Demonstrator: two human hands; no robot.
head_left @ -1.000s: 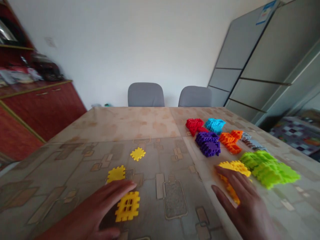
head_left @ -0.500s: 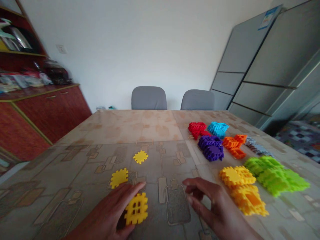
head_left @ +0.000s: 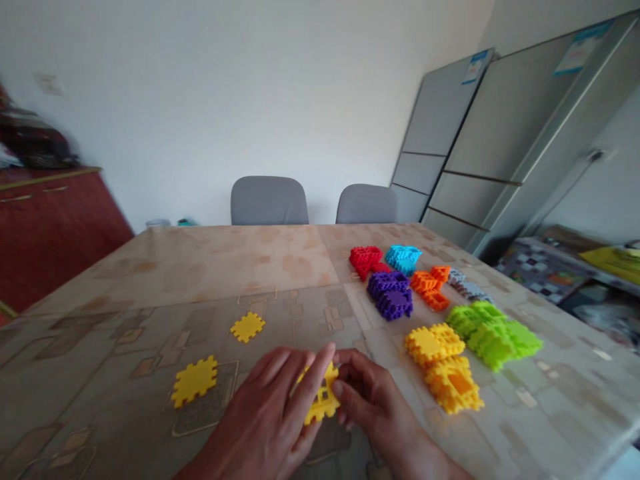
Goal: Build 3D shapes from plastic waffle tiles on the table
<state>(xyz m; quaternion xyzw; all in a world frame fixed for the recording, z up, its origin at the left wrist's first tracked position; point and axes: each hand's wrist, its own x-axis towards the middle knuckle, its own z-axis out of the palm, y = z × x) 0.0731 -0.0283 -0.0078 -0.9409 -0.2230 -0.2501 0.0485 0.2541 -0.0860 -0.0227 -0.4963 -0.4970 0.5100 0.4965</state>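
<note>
A yellow interlocking window tile (head_left: 324, 402) with notched edges is held between both hands near the front of the table. My left hand (head_left: 273, 407) covers its left side, fingers lying over the top. From the right, my right hand (head_left: 373, 393) pinches its edge between thumb and fingers. To the left of my hands lies a flat yellow tile (head_left: 195, 381) with toothed edges. Farther back is a smaller-looking yellow tile (head_left: 248, 327), also flat on the table.
Stacks of toothed tiles stand on the table's right: yellow (head_left: 443, 363), green (head_left: 493, 333), purple (head_left: 390, 295), orange (head_left: 431, 288), red (head_left: 367, 261), blue (head_left: 403, 258) and grey (head_left: 469, 287). Two grey chairs (head_left: 270, 201) are at the far edge.
My left hand has brought the window tile rightward and my right hand has taken hold of its edge. The camera view has turned right; the other tiles lie as before.
</note>
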